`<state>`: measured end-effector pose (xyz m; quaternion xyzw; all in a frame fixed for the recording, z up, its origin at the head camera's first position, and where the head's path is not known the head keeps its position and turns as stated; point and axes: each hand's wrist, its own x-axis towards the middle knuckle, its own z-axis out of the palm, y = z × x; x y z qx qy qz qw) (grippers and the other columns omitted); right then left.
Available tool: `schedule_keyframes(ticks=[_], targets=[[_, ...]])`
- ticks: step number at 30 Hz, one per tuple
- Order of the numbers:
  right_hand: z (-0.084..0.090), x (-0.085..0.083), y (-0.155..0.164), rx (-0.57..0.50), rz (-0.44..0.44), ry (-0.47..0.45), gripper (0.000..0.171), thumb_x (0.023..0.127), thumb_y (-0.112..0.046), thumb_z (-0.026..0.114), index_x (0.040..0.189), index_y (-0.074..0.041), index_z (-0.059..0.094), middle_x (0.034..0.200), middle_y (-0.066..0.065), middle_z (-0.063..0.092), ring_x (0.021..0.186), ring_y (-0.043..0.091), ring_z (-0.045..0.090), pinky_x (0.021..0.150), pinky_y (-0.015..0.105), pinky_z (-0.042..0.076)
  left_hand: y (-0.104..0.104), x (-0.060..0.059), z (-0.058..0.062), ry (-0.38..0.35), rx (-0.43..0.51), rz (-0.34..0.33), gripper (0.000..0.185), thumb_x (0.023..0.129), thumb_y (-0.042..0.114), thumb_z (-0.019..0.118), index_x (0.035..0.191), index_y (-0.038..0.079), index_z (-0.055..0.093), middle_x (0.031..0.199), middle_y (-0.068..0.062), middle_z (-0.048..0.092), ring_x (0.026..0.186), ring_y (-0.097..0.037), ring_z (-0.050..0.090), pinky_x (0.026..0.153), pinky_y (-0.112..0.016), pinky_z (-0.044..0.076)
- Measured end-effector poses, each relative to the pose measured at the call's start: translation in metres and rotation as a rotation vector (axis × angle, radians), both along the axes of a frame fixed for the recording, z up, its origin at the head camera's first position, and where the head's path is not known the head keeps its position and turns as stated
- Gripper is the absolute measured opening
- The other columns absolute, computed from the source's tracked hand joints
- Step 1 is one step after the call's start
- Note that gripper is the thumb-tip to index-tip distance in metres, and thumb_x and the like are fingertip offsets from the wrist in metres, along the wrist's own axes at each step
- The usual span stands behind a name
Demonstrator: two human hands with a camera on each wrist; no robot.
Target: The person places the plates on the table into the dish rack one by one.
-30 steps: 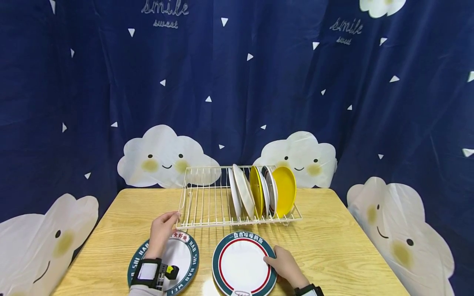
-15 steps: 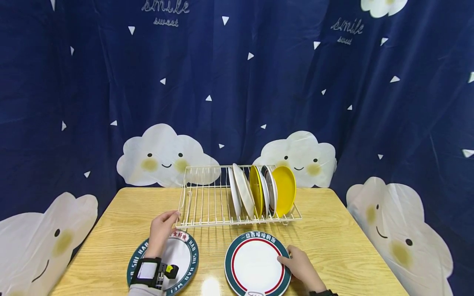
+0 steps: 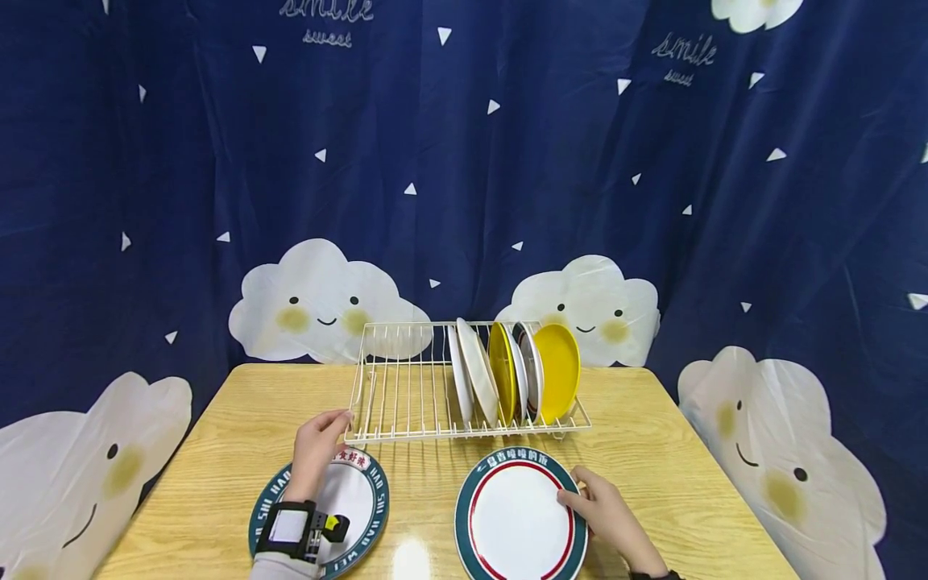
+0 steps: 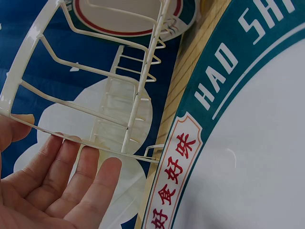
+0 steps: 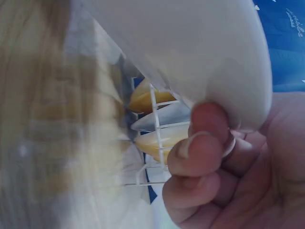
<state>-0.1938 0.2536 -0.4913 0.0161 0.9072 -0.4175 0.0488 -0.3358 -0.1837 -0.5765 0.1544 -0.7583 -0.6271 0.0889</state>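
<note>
Now our right hand (image 3: 607, 515) pinches the red-ringed plate (image 3: 519, 517) by its right rim on the worktop (image 3: 652, 451), while our left hand (image 3: 316, 449), fingers straight, steadies the rack (image 3: 406, 395); we should lift it level before tilting it upright.

A dark blue curtain (image 3: 464, 161) was hung behind the scene, filling the whole background and falling in soft folds. It was printed with small white triangles, smiling white clouds with yellow cheeks (image 3: 326, 302), and the words "smile sweet" (image 3: 326, 20) in pale script near the top. More clouds were seen low at the left (image 3: 94, 467) and right (image 3: 790, 459). A light wooden table (image 3: 638, 451) with a visible grain was set in front of the curtain. A bright glare from overhead light was reflected on the tabletop at its near edge (image 3: 412, 557).
</note>
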Motion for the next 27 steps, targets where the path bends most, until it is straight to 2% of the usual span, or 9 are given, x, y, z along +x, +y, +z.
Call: schedule_keyframes(ticks=[1, 2, 5, 8, 12, 16, 24, 27], targets=[[0.002, 0.001, 0.000, 0.002, 0.011, 0.007, 0.018, 0.082, -0.024, 0.062, 0.088, -0.010, 0.052, 0.050, -0.002, 0.043, 0.038, 0.011, 0.044, 0.033, 0.018, 0.037, -0.002, -0.004, -0.005, 0.002, -0.005, 0.003, 0.062, 0.066, 0.070, 0.056, 0.107, 0.024, 0.062, 0.107, 0.003, 0.057, 0.100, -0.016, 0.054, 0.072, -0.029, 0.056], [0.005, 0.001, 0.000, 0.006, 0.024, 0.014, 0.018, 0.082, -0.024, 0.062, 0.089, -0.010, 0.052, 0.050, -0.002, 0.043, 0.038, 0.011, 0.044, 0.033, 0.018, 0.037, -0.001, -0.003, -0.004, -0.003, -0.001, -0.002, 0.062, 0.068, 0.069, 0.056, 0.108, 0.023, 0.061, 0.109, 0.001, 0.057, 0.101, -0.017, 0.054, 0.072, -0.030, 0.056], [0.013, 0.002, -0.002, 0.025, 0.070, 0.041, 0.020, 0.083, -0.027, 0.061, 0.090, -0.011, 0.052, 0.050, -0.002, 0.043, 0.036, 0.012, 0.044, 0.032, 0.019, 0.038, 0.001, 0.007, 0.012, 0.002, -0.009, -0.046, 0.062, 0.074, 0.065, 0.054, 0.114, 0.017, 0.059, 0.114, -0.007, 0.055, 0.104, -0.023, 0.053, 0.074, -0.033, 0.056], [0.022, 0.003, -0.006, 0.039, 0.097, 0.078, 0.020, 0.084, -0.030, 0.061, 0.089, -0.012, 0.051, 0.049, -0.002, 0.042, 0.035, 0.011, 0.043, 0.032, 0.021, 0.038, 0.002, 0.010, 0.017, 0.010, -0.010, -0.060, 0.060, 0.078, 0.059, 0.054, 0.116, 0.013, 0.058, 0.118, -0.012, 0.054, 0.106, -0.025, 0.052, 0.075, -0.034, 0.056], [0.038, 0.004, -0.016, 0.061, 0.096, 0.139, 0.019, 0.083, -0.031, 0.061, 0.086, -0.016, 0.052, 0.049, -0.004, 0.040, 0.036, 0.008, 0.040, 0.034, 0.020, 0.036, -0.001, -0.001, 0.000, 0.005, -0.012, -0.010, 0.056, 0.074, 0.063, 0.056, 0.110, 0.020, 0.062, 0.110, -0.003, 0.058, 0.102, -0.019, 0.055, 0.075, -0.033, 0.056], [0.056, 0.003, -0.028, 0.085, 0.109, 0.222, 0.013, 0.084, -0.031, 0.061, 0.086, -0.020, 0.053, 0.049, -0.006, 0.040, 0.039, 0.004, 0.038, 0.036, 0.018, 0.033, -0.002, -0.007, -0.009, 0.000, -0.007, 0.006, 0.060, 0.069, 0.068, 0.056, 0.108, 0.022, 0.062, 0.109, 0.001, 0.058, 0.102, -0.018, 0.056, 0.079, -0.036, 0.055], [0.094, -0.006, -0.057, 0.105, 0.116, 0.496, 0.013, 0.085, -0.028, 0.061, 0.081, -0.020, 0.051, 0.050, -0.011, 0.033, 0.043, 0.000, 0.031, 0.038, 0.015, 0.028, -0.003, -0.005, -0.007, 0.030, 0.002, 0.012, 0.057, 0.068, 0.067, 0.059, 0.104, 0.022, 0.063, 0.107, 0.002, 0.059, 0.102, -0.017, 0.056, 0.083, -0.039, 0.053], [0.109, -0.011, -0.069, 0.124, 0.109, 0.599, 0.011, 0.086, -0.025, 0.060, 0.084, -0.018, 0.052, 0.051, -0.010, 0.037, 0.043, 0.000, 0.033, 0.037, 0.015, 0.030, -0.003, -0.004, -0.007, 0.035, -0.006, 0.013, 0.057, 0.068, 0.067, 0.058, 0.105, 0.023, 0.063, 0.108, 0.002, 0.059, 0.102, -0.016, 0.056, 0.084, -0.038, 0.053]])
